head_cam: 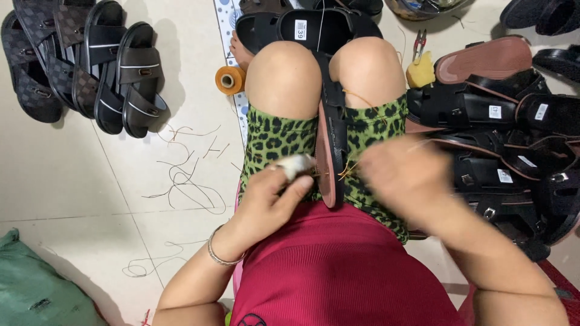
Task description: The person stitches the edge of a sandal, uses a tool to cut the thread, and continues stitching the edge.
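A black sandal with a brown sole edge [329, 142] stands on its side, clamped between my knees. My left hand [275, 196] rests against its near end, with a white wrap on one finger, pinching at the orange-brown thread [349, 169] by the sole. Blurred from motion, my right hand [402, 172] is just right of the sandal, closed on the same thread. A silver bangle [220, 256] circles my left wrist.
A pile of black sandals [501, 139] lies to my right, and a row of finished sandals [90, 66] at the upper left. An orange thread spool [230, 79], yellow wax block [420, 72] and pliers [419, 43] sit on the floor. Thread scraps [184, 181] litter the tiles.
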